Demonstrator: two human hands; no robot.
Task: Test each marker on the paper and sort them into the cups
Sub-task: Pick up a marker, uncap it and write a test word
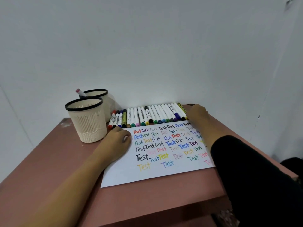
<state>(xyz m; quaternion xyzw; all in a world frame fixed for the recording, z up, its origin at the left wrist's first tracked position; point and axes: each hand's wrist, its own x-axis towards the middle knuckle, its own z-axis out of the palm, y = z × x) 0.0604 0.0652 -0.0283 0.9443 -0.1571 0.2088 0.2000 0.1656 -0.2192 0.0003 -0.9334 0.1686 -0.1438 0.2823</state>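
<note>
Past a black sleeve (254,169), the right hand (196,114) lies curled over the right end of the marker row (147,115) behind the paper (155,174), its hold hidden, while the left hand (117,140), curled and empty, rests on the paper's left edge by the cups (87,122).

My right hand (197,114) covers the 3 o'clock end of the marker row (147,116). Its fingers lie beyond the back of the hand, so I cannot tell whether they grip a marker. The black sleeve (246,169) hides the paper's (147,174) 3 o'clock edge and cuts off words there. The front cup (87,122) screens much of the rear cup (100,95), and the pink-capped marker (80,92) inside shows only its top. The labels on the markers are too small to read.
</note>
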